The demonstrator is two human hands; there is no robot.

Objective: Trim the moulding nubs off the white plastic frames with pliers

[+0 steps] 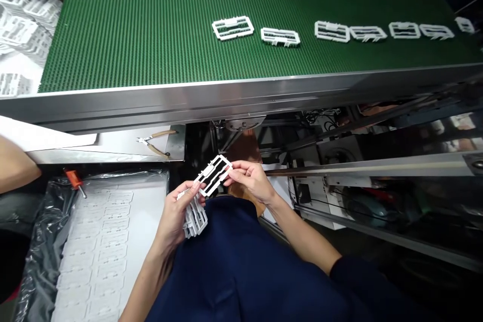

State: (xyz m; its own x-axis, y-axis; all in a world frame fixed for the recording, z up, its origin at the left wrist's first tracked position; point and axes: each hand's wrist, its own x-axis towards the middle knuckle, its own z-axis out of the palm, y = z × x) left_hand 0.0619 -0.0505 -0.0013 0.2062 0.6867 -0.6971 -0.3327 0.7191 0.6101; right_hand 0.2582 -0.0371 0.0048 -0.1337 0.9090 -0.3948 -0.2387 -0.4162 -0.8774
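Note:
My left hand (177,214) is closed around a small stack of white plastic frames (195,219) held against my dark blue lap. My right hand (251,178) pinches the right end of a single white plastic frame (213,174), which tilts up between both hands; my left thumb touches its lower left end. Both hands sit below the edge of a green conveyor belt (132,35). Several more white frames (233,27) lie in a row on the belt's right half.
A plastic-lined box (109,241) at lower left holds rows of flat white frames. Pliers (156,142) lie on a metal ledge under the belt. Loose white frames (22,20) pile at upper left. Another person's arm (15,163) shows at the left edge. Machinery fills the space at right.

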